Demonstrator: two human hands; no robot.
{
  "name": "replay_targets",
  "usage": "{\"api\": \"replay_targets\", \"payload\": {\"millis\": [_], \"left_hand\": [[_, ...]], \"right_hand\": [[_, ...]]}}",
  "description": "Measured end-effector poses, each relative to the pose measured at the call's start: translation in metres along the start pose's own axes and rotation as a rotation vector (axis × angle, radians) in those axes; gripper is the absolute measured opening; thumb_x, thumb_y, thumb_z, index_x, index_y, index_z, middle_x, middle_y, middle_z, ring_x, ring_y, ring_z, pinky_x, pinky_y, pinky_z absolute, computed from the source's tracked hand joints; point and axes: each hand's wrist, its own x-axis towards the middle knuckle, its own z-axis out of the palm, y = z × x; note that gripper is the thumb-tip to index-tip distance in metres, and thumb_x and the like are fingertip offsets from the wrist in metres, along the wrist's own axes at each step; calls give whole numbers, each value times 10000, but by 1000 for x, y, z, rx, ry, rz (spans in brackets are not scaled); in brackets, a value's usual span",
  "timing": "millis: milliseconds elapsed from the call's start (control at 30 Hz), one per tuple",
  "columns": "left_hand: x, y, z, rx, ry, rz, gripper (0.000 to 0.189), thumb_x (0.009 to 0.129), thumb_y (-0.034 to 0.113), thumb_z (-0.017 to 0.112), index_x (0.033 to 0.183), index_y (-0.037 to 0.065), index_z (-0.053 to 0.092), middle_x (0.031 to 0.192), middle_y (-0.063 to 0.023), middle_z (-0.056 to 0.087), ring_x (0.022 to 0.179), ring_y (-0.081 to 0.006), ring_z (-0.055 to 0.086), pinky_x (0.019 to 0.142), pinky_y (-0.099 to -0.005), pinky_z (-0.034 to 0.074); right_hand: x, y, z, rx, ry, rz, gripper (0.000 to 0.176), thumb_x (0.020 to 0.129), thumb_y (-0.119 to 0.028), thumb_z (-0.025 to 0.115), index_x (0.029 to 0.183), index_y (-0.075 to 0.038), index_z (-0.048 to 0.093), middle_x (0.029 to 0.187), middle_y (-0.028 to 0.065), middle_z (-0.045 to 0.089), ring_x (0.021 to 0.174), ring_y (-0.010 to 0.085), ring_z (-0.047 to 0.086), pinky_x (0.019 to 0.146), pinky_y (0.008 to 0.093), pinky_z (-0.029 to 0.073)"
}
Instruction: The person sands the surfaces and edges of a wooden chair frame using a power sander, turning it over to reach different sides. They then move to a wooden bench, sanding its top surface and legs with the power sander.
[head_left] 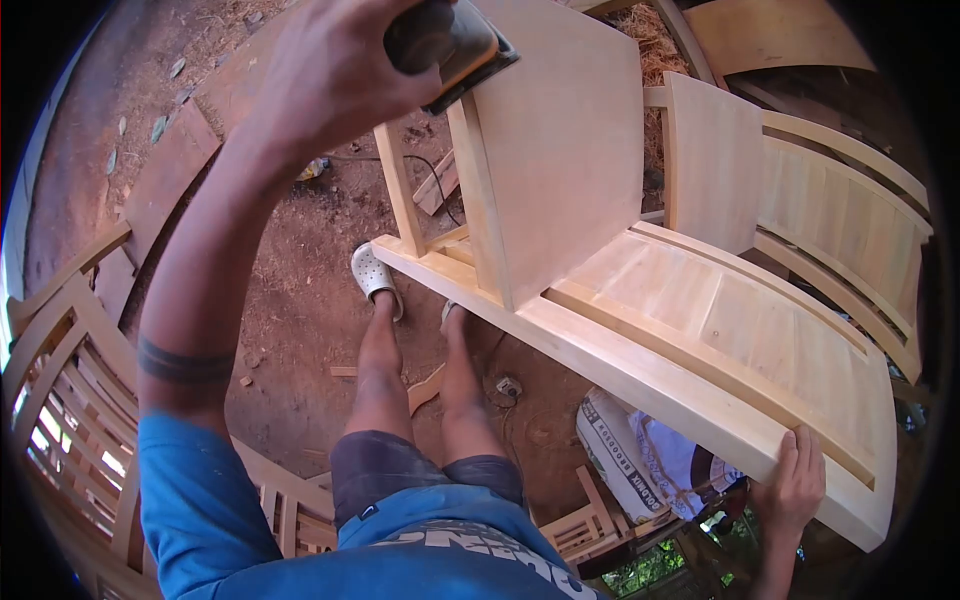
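Note:
My left hand (345, 75) is raised at the top, wrapped round a dark power sander (450, 45). The sander rests at the upper end of a pale wooden leg beside the broad seat panel (570, 130) of a wooden chair tipped on its side. At the lower right, my right hand (795, 485) grips the edge of the long side rail (640, 375) of the chair's back, its fingers lying over the wood. The slatted back panel (710, 300) extends to the right. Part of the sander is hidden by my left hand and the frame's edge.
Another pale chair (715, 165) stands at the right. Slatted wooden furniture (75, 400) is at the left. A printed sack (615, 450) lies below the rail. Wood scraps and a cord are on the dirt floor (300, 290) near my feet.

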Motion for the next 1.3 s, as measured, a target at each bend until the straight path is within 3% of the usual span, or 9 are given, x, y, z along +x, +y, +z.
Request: {"api": "replay_targets", "payload": {"millis": [133, 200, 367, 467, 667, 867, 1033, 1167, 1300], "left_hand": [[-78, 56, 10, -44, -118, -38, 587, 597, 33, 816, 1147, 176, 671, 1165, -128, 590, 1005, -354, 653, 807, -416, 584], [-118, 83, 18, -120, -195, -92, 565, 599, 117, 822, 1122, 269, 671, 1190, -104, 551, 992, -356, 605, 681, -449, 565], [-194, 112, 49, -254, -116, -33, 620, 567, 120, 883, 1134, 235, 660, 1218, -126, 561, 990, -376, 645, 744, -437, 584], [-218, 115, 62, -329, -32, -115, 611, 583, 112, 883, 1142, 208, 655, 1221, -146, 560, 992, -374, 645, 762, -437, 584], [-264, 131, 82, -445, 37, -514, 669, 617, 90, 844, 1225, 136, 570, 1201, -208, 557, 1025, -379, 628, 846, -451, 558], [-274, 150, 84, -513, 38, -641, 649, 636, 99, 836, 1217, 112, 547, 1162, -190, 576, 1079, -364, 606, 930, -458, 513], [-253, 122, 89, -599, 123, -740, 582, 656, 84, 803, 1191, 55, 574, 1161, -174, 584, 1084, -307, 598, 955, -411, 492], [-268, 128, 91, -606, 94, -645, 602, 648, 99, 822, 1196, 68, 574, 1163, -178, 582, 1090, -317, 603, 943, -413, 505], [-290, 149, 93, -619, 65, -715, 610, 646, 96, 831, 1205, 76, 587, 1155, -188, 571, 1040, -348, 625, 891, -412, 542]], "right_hand": [[-2, 1, 1, -1, -5, 2, 443, 768, -119, 734, 1123, 101, 587, 1145, 278, 647, 1039, 479, 641, 883, 533, 533], [-3, 2, 1, 4, -9, 0, 442, 773, -121, 732, 1127, 99, 585, 1149, 277, 646, 1043, 480, 640, 884, 531, 531], [-2, 4, -2, -1, -29, -8, 444, 787, -148, 726, 1133, 94, 585, 1164, 270, 646, 1062, 470, 640, 889, 520, 528], [-8, 7, 2, -11, -52, 11, 561, 756, -233, 783, 1170, 81, 572, 1224, 266, 625, 1134, 459, 615, 950, 520, 507], [-4, 4, -3, 21, -59, 34, 562, 725, -205, 785, 1165, 72, 571, 1210, 268, 624, 1129, 465, 607, 933, 524, 509], [-5, 8, -1, -10, -31, 5, 554, 681, -136, 775, 1155, 67, 572, 1191, 265, 634, 1089, 461, 624, 913, 519, 517], [0, 3, -5, -6, -31, 3, 498, 729, -162, 764, 1125, 82, 586, 1161, 264, 649, 1056, 454, 651, 879, 508, 531], [1, 4, -5, -3, -7, -6, 480, 720, -139, 759, 1110, 76, 582, 1147, 265, 649, 1030, 455, 655, 861, 506, 536], [0, 5, -4, 5, -8, -3, 483, 716, -156, 758, 1104, 69, 579, 1144, 264, 648, 1020, 455, 656, 851, 505, 538]]}}
